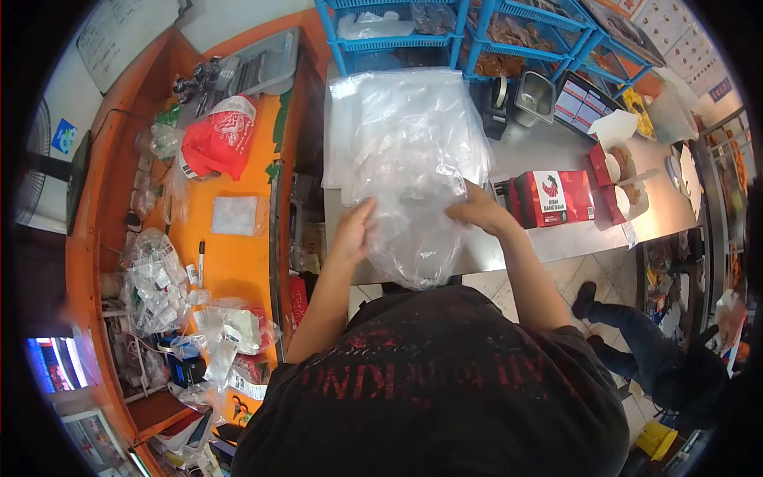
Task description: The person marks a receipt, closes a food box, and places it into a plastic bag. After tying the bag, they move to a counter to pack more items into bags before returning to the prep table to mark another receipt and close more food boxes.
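A clear plastic bag [417, 238] hangs between my two hands at the near edge of the metal counter, its lower end close to my shirt. My left hand [354, 226] grips its left side, the thumb toward the bag. On the opposite side my right hand [482, 211] is closed on the plastic, with some fingers hidden. Beyond the hands lies a stack of flat clear plastic bags [405, 119], which the held bag partly overlaps. A closed red box [550, 199] with a white label stands to the right of my right hand.
Open red boxes with food [624, 171] stand farther right, near a screen [584, 103] and a metal container [535, 97]. Blue racks [397, 40] line the back. An orange counter [226, 274] on the left carries a red bag [221, 139]. Another person [668, 342] is at right.
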A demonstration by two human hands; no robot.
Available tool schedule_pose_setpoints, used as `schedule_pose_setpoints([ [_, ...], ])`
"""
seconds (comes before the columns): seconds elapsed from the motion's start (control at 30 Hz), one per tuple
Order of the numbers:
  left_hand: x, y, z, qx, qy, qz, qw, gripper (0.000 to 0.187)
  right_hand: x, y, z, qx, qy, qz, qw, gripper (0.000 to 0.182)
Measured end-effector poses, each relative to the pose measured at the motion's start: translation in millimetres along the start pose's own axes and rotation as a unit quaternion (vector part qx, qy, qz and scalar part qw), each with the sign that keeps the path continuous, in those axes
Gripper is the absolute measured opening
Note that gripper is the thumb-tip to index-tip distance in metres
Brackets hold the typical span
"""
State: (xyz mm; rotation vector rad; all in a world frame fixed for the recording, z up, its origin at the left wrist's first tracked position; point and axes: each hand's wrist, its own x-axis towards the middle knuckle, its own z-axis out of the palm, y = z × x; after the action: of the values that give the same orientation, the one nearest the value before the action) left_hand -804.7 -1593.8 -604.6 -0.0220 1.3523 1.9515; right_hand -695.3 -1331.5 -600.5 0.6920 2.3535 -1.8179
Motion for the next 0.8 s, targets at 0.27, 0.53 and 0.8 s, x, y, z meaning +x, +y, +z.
schedule_pose_setpoints([
  [0.27, -2.4, -14.5, -48.3, 0.131, 0.055, -0.064, 0.988, 0.025, -52.1, -65.1, 23.1, -0.029, -0.008, -0.157, 0.987, 0.039],
  [0.53, -27.4, 29.9, -92.6, 0.48, 0.19, 0.132, 0.847, 0.028, -36.3, 27.5, 94.1, -0.641, -0.016, -0.096, 0.761, 0.077],
  [0.8, -32.0, -17.3, 51.8, 0.615, -0.173, 0.16, 0.753, 0.035, -48.8, -1.4, 71.7, -0.661, -0.131, -0.039, 0.738, 0.076],
])
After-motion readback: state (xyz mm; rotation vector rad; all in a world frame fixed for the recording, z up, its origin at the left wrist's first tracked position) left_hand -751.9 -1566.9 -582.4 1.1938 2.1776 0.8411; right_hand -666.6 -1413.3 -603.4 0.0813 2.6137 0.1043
